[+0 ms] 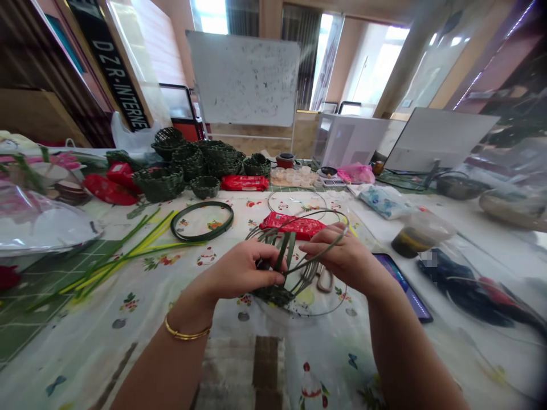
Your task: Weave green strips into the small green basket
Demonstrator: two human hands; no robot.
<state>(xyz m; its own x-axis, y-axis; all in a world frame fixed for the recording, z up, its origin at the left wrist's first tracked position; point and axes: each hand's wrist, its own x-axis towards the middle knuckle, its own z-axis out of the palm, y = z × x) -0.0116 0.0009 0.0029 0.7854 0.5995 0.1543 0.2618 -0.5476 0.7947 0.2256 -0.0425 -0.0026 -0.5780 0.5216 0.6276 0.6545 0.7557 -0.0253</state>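
One printed tablecloth (145, 285) | whiteboard (243, 80) behind | left grip (250, 267) pinching strips (282, 250) | right grip (342, 259) seemingly on strand (306, 264)

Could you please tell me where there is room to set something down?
The widest patch is the cloth between the stalks and the left forearm; another seems to lie nearer than the phone, beside the right forearm. Strands crowd the left hand and right hand; baskets crowd the far side.

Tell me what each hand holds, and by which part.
Left hand: small, partly woven dark-green basket, by its flat upright strips. Right hand: apparently a thin, looping green strand, partway along.
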